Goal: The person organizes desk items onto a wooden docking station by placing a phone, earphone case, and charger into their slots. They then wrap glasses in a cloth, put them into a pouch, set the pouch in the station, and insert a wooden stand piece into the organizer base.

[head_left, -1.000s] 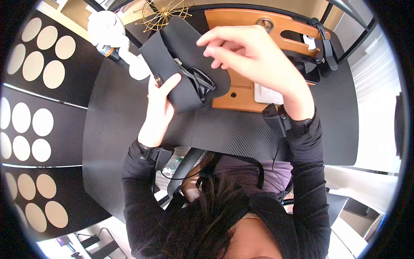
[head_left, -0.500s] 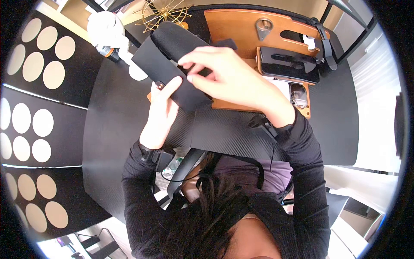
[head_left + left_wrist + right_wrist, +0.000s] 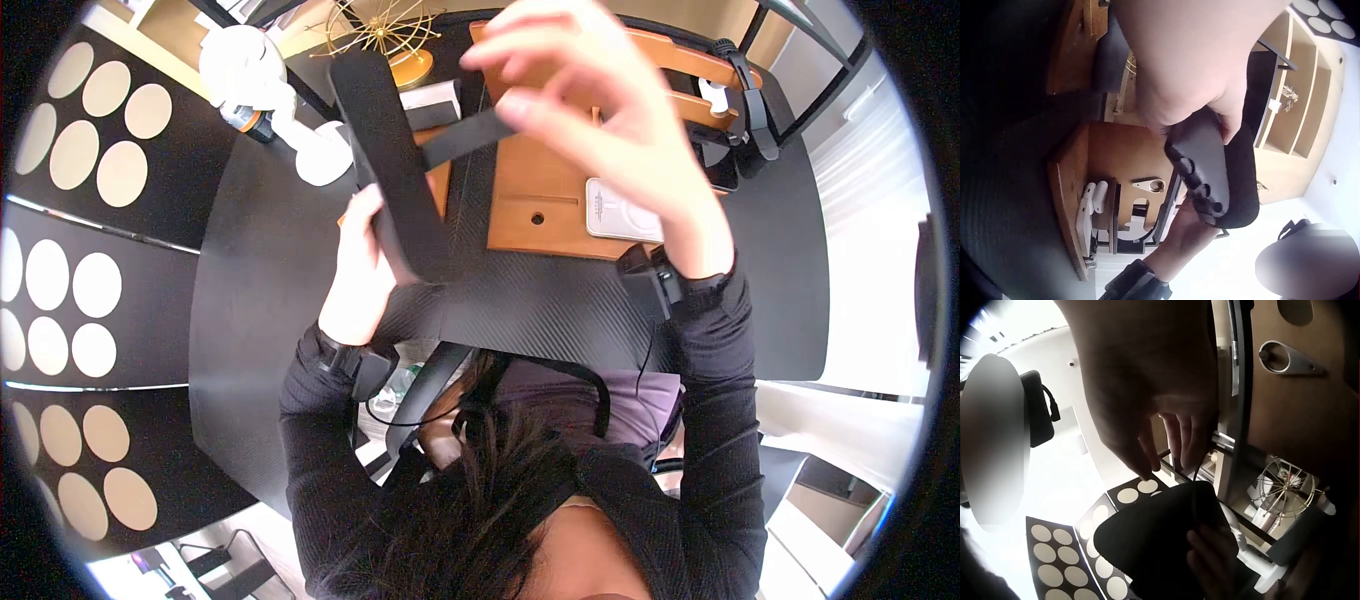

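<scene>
My left hand [image 3: 358, 265] grips a black glasses case [image 3: 385, 160] by its near side, holding it up over the desk and tilted. A dark band [image 3: 465, 138] sticks out sideways from the case, its far end overlapped by my right thumb in the head view. My right hand [image 3: 605, 115] hovers to the right with fingers loosely spread. In the left wrist view the case's side [image 3: 1200, 150] shows a row of several rounded notches along its edge. The right wrist view has the case's dark face [image 3: 1147, 544] below my right fingers. The sunglasses are hidden.
A wooden desk organizer [image 3: 545, 190] stands behind, bearing a white pad [image 3: 610, 208] and a black watch-like band [image 3: 760, 115]. At the back left are a gold wire ornament [image 3: 410, 66] and a white lamp-like device [image 3: 240, 70]. Black panels with pale discs [image 3: 70, 270] line the left.
The case has turned from showing its open inside with sunglasses to a narrow, edge-on stance. My right hand went in over the case, then drew back up and right. The left hand keeps its grip.
</scene>
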`<action>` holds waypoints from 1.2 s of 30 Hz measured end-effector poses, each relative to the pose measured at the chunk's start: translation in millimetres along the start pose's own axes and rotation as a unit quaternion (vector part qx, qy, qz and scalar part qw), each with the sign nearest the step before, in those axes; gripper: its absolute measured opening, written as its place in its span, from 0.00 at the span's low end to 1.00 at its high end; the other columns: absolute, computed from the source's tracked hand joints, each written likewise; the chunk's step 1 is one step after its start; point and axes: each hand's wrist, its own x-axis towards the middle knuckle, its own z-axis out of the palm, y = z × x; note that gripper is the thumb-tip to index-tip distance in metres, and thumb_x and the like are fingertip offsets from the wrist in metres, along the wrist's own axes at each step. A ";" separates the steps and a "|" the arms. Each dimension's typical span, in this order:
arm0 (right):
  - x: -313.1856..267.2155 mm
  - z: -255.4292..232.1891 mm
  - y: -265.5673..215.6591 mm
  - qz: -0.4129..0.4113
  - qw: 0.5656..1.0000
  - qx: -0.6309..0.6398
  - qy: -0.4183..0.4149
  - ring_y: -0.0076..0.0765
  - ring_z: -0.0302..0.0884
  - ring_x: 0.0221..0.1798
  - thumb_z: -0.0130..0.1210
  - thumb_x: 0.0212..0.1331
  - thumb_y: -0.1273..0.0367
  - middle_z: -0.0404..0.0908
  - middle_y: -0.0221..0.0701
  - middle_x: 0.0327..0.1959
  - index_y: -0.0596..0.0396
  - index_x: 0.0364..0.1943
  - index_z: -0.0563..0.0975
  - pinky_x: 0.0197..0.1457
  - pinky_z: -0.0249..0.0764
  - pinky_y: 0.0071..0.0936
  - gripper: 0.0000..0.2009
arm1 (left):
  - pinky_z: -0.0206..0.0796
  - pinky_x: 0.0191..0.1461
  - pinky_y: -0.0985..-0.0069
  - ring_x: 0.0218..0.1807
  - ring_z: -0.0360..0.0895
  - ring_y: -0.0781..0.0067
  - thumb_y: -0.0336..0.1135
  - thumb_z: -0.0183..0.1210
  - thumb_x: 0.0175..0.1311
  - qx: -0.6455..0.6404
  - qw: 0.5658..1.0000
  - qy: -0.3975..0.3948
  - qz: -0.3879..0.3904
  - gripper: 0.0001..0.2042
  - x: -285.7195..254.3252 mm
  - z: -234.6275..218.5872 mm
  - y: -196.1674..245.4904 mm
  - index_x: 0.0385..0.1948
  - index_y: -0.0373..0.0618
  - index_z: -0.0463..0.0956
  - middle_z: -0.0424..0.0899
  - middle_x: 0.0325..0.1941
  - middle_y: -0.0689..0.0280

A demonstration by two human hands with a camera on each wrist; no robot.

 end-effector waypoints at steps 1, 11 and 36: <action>0.6 -14.8 -8.7 0.115 0.993 -0.023 -0.020 0.20 0.73 0.48 0.57 0.62 0.72 0.77 0.26 0.51 0.51 0.49 0.80 0.44 0.72 0.19 0.12 | 0.80 0.47 0.71 0.44 0.84 0.63 0.35 0.55 0.66 0.021 1.000 0.014 0.014 0.18 -0.5 -5.5 6.7 0.54 0.36 0.71 0.82 0.47 0.53; -18.6 23.7 -7.8 0.068 0.976 0.087 -0.190 0.30 0.73 0.30 0.61 0.57 0.68 0.69 0.31 0.34 0.55 0.47 0.79 0.34 0.72 0.28 0.14 | 0.75 0.58 0.67 0.55 0.79 0.62 0.30 0.56 0.63 0.135 0.975 0.178 -0.018 0.25 -6.6 17.3 -24.2 0.62 0.36 0.62 0.75 0.59 0.55; -34.1 43.7 6.1 0.158 0.967 -0.026 -0.200 0.45 0.76 0.40 0.59 0.55 0.68 0.71 0.35 0.40 0.58 0.30 0.74 0.45 0.73 0.40 0.08 | 0.56 0.69 0.72 0.67 0.60 0.72 0.19 0.52 0.60 0.413 0.902 0.121 -0.019 0.40 -10.7 36.3 -30.1 0.74 0.47 0.40 0.60 0.67 0.62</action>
